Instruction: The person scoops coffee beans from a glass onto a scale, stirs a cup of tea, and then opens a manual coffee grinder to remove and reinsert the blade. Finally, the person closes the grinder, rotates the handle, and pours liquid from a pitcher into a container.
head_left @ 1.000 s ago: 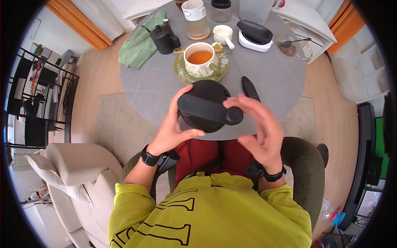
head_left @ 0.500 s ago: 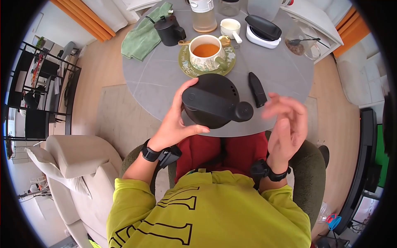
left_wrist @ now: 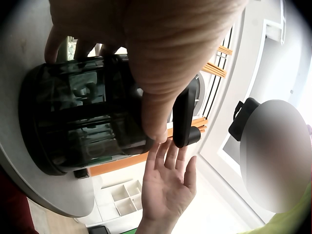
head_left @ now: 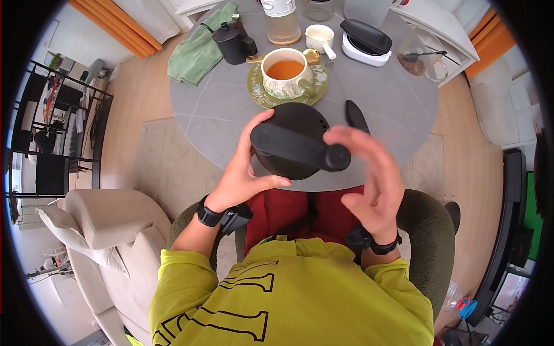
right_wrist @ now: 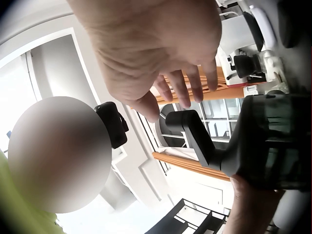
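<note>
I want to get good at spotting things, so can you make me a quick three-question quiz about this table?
1. True or false: the cream patterned cup stands on a round green plate.
2. What does the left hand grip? (a) a green cloth; (b) a black round container with a crank; (c) a small white cup
3. Fill in the colour: the drink in the patterned cup is ____.
Key: 1 true; 2 b; 3 orange

The left hand (head_left: 239, 179) grips the crank-lidded jar (head_left: 291, 118) from its left, thumb along the near side, fingers round the far side. The right hand (head_left: 378, 187) is raised on the jar's right, fingers extended and slightly bent, thumb apart, blurred at the fingertips. Both forearms reach forward towards the jar, elbows bent.
</note>
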A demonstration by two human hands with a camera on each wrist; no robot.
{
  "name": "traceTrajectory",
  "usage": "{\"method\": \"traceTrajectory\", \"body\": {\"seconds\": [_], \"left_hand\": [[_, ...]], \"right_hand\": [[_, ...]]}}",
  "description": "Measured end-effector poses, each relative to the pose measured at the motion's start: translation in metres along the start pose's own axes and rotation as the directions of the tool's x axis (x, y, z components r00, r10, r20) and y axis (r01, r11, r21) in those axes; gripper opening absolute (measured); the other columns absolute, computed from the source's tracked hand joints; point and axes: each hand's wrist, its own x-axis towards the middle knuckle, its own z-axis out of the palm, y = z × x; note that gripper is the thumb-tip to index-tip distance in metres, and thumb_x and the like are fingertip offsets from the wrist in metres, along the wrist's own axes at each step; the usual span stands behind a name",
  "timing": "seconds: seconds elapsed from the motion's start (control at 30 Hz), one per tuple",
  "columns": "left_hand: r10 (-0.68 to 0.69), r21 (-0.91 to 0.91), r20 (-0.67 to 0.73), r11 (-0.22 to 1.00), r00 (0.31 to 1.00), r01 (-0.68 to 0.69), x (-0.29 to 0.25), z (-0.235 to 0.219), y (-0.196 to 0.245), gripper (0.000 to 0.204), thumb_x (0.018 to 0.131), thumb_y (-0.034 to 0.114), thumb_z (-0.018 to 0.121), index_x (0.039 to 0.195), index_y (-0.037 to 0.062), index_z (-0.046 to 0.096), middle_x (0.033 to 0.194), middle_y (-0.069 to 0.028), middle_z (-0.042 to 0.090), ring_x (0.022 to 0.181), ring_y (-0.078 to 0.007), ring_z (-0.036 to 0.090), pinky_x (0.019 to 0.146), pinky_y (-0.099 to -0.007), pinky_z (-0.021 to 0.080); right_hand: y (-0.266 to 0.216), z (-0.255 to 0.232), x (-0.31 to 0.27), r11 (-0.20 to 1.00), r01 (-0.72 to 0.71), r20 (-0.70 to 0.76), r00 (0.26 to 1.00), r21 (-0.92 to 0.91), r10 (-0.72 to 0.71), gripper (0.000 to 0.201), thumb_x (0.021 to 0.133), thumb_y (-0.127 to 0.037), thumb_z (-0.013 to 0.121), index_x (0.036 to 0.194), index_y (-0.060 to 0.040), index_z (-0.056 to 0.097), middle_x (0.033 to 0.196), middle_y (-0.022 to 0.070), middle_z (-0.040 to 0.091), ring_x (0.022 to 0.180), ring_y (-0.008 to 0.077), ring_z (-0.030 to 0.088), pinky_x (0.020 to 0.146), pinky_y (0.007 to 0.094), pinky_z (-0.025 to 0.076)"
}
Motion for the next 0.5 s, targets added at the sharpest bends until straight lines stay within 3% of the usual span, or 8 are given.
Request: {"method": "traceTrajectory", "body": {"seconds": [0.07, 0.1, 0.2, 0.27, 0.3, 0.33, 0.4, 0.5], "left_hand": [[0.006, 0.017, -0.003, 1.0, 1.0, -0.006, 0.0, -0.001, 0.0, 0.105, 0.063, 0.014, 0.086, 0.146, 0.0098, 0.022, 0.146, -0.0097, 0.029, 0.134, -0.0231, 0.033, 0.111, -0.0387, 0.028], [0.0, 0.018, -0.006, 1.0, 1.0, 0.0, 0.0, 0.0, 0.002, 0.105, 0.063, 0.014, 0.087, 0.146, 0.0098, 0.022, 0.147, -0.0103, 0.028, 0.135, -0.0244, 0.032, 0.111, -0.0395, 0.027], [0.011, 0.099, -0.006, 0.995, 1.0, -0.01, 0.001, -0.003, 0.008, 0.102, 0.063, 0.015, 0.086, 0.145, 0.0098, 0.025, 0.15, -0.0115, 0.025, 0.137, -0.0272, 0.03, 0.112, -0.0412, 0.026], [0.033, 0.179, -0.004, 0.983, 0.999, -0.032, 0.004, -0.006, 0.018, 0.1, 0.064, 0.015, 0.085, 0.145, 0.0097, 0.027, 0.151, -0.0121, 0.024, 0.138, -0.0287, 0.028, 0.112, -0.042, 0.025], [0.04, 0.151, -0.002, 0.988, 0.999, -0.039, 0.004, -0.007, 0.024, 0.093, 0.065, 0.016, 0.084, 0.142, 0.009, 0.032, 0.151, -0.0133, 0.025, 0.139, -0.0302, 0.028, 0.112, -0.0426, 0.025], [0.046, 0.124, 0.0, 0.991, 0.999, -0.046, 0.005, -0.008, 0.029, 0.086, 0.066, 0.017, 0.082, 0.14, 0.0082, 0.038, 0.151, -0.0145, 0.026, 0.139, -0.0316, 0.027, 0.112, -0.0432, 0.025], [0.047, 0.167, 0.022, 0.985, 0.999, -0.05, 0.006, -0.011, 0.035, 0.078, 0.069, 0.017, 0.08, 0.136, 0.0073, 0.042, 0.15, -0.0152, 0.029, 0.139, -0.0321, 0.029, 0.111, -0.0436, 0.025], [0.039, 0.21, 0.009, 0.977, 0.999, -0.04, 0.007, -0.006, 0.038, 0.064, 0.074, 0.018, 0.076, 0.131, 0.0059, 0.049, 0.147, -0.0168, 0.034, 0.137, -0.0332, 0.031, 0.11, -0.0441, 0.026]], "right_hand": [[0.009, -0.004, -0.003, 0.998, 0.066, 0.101, 0.993, -0.022, -0.063, 0.045, 0.084, -0.013, 0.062, 0.123, 0.0054, 0.049, 0.109, 0.02, 0.064, 0.11, 0.0309, 0.057, 0.102, 0.0444, 0.036], [0.013, -0.012, -0.006, 0.998, 0.064, 0.053, 0.997, -0.012, -0.063, 0.048, 0.083, -0.012, 0.063, 0.125, 0.0052, 0.048, 0.108, 0.0181, 0.065, 0.111, 0.0307, 0.057, 0.103, 0.0441, 0.035], [0.014, -0.021, -0.008, 0.996, -0.038, -0.012, 0.999, 0.077, 0.039, 0.059, 0.078, -0.009, 0.068, 0.131, 0.0036, 0.043, 0.115, 0.0153, 0.061, 0.118, 0.0299, 0.053, 0.106, 0.0433, 0.034], [0.021, -0.015, -0.004, 0.99, -0.139, 0.005, 0.99, -0.008, 0.139, 0.066, 0.077, -0.01, 0.072, 0.133, 0.0022, 0.041, 0.128, 0.016, 0.052, 0.123, 0.0287, 0.048, 0.107, 0.0423, 0.034], [0.031, -0.019, -0.008, 0.984, -0.167, 0.123, 0.977, -0.066, 0.174, 0.08, 0.072, -0.011, 0.077, 0.139, 0.0, 0.035, 0.141, 0.0165, 0.04, 0.132, 0.0304, 0.039, 0.109, 0.0411, 0.031], [0.035, -0.016, -0.011, 0.984, -0.164, 0.124, 0.978, -0.064, 0.171, 0.08, 0.072, -0.011, 0.077, 0.139, 0.0, 0.035, 0.141, 0.0165, 0.04, 0.132, 0.0304, 0.039, 0.109, 0.0411, 0.031], [0.039, -0.004, -0.016, 0.929, -0.281, 0.181, 0.927, -0.241, 0.328, 0.093, 0.068, -0.014, 0.08, 0.143, -0.0012, 0.027, 0.144, 0.0171, 0.035, 0.136, 0.0327, 0.032, 0.111, 0.0406, 0.028], [0.05, 0.01, -0.022, 0.911, -0.345, 0.212, 0.896, -0.226, 0.391, 0.107, 0.064, -0.02, 0.083, 0.146, -0.0021, 0.018, 0.147, 0.019, 0.03, 0.137, 0.0348, 0.028, 0.111, 0.0408, 0.027]]}}
